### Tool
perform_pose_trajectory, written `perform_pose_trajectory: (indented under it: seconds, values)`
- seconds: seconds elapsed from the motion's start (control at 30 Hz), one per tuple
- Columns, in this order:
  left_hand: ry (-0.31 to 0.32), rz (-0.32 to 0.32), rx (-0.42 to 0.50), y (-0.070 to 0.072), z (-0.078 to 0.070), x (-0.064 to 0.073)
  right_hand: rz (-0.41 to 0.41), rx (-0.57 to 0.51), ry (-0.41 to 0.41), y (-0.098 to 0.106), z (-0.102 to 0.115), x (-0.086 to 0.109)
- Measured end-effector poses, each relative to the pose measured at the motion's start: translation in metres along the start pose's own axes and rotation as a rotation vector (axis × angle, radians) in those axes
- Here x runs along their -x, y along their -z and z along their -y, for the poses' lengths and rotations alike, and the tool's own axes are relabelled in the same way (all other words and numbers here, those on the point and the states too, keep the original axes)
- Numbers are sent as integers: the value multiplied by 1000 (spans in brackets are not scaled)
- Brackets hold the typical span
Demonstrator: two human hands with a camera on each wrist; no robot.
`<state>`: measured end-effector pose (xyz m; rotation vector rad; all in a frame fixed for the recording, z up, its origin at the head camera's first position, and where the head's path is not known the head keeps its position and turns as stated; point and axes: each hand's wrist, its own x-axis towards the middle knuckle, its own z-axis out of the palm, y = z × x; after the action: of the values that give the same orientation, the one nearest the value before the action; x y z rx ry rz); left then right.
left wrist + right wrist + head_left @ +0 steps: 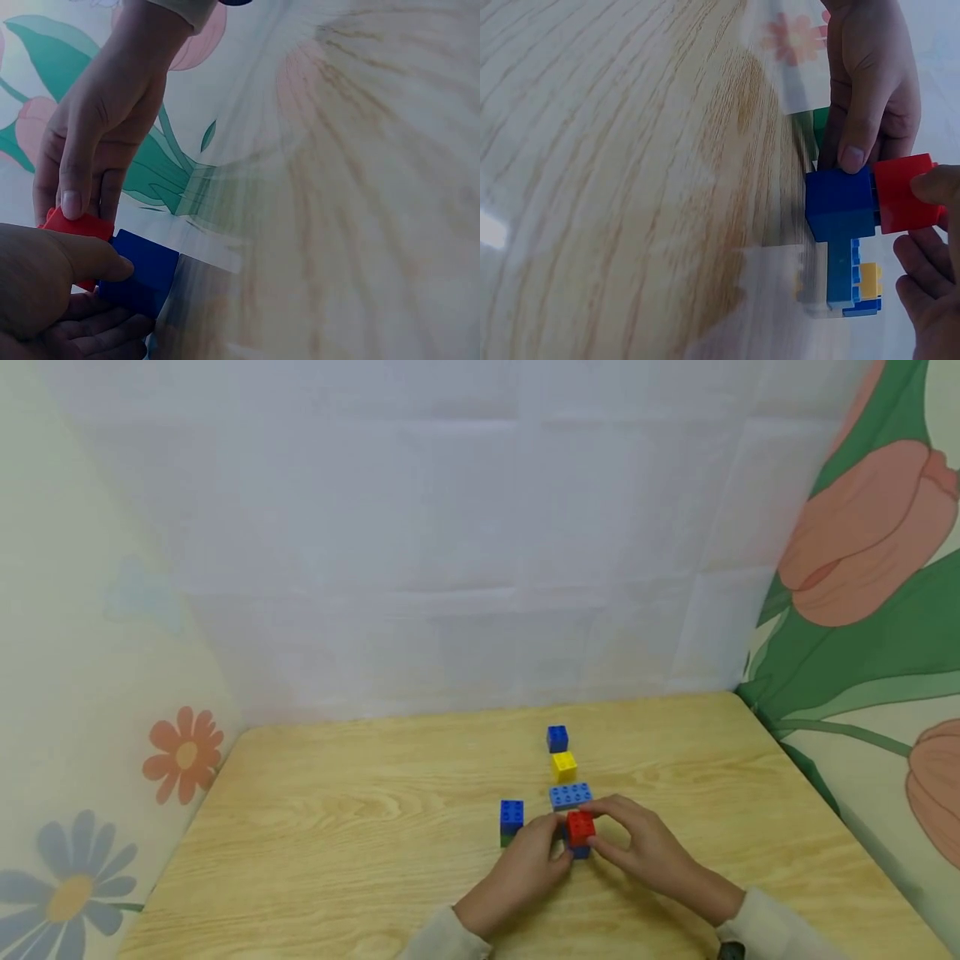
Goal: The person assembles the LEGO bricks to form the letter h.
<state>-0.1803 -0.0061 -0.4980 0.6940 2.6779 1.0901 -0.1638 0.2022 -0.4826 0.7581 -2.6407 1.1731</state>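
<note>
A red building brick (581,828) stands on top of a dark blue brick (841,206) on the table. My right hand (648,852) pinches the red brick between thumb and fingers from the right. From the left, my left hand (528,860) grips the blue brick, its thumb lying against the near face. In the right wrist view a thin gap with studs shows between the two bricks, and the red one sits slightly tilted. Just beyond them lies a lighter blue long brick (570,795), partly behind my right fingers.
Left of my left hand stands a blue brick (512,813) on a green brick (506,841). A yellow brick (564,767) and another dark blue brick (557,738) line up farther back on the wooden table (337,843). A white sheet (465,568) hangs behind the table.
</note>
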Motion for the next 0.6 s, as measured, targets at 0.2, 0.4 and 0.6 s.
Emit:
perform_pose_trajectory:
  seconds: [0.2, 0.4, 0.6]
  values:
    - [7, 3, -18, -1, -1, 0, -6, 5, 46, 0, -3, 0]
    - [0, -16, -33, -1, -2, 0, -17, 37, 76, 1, -5, 0]
    - [-13, -23, -31, -1, -2, 0, -13, 42, 91, 1, -5, -1]
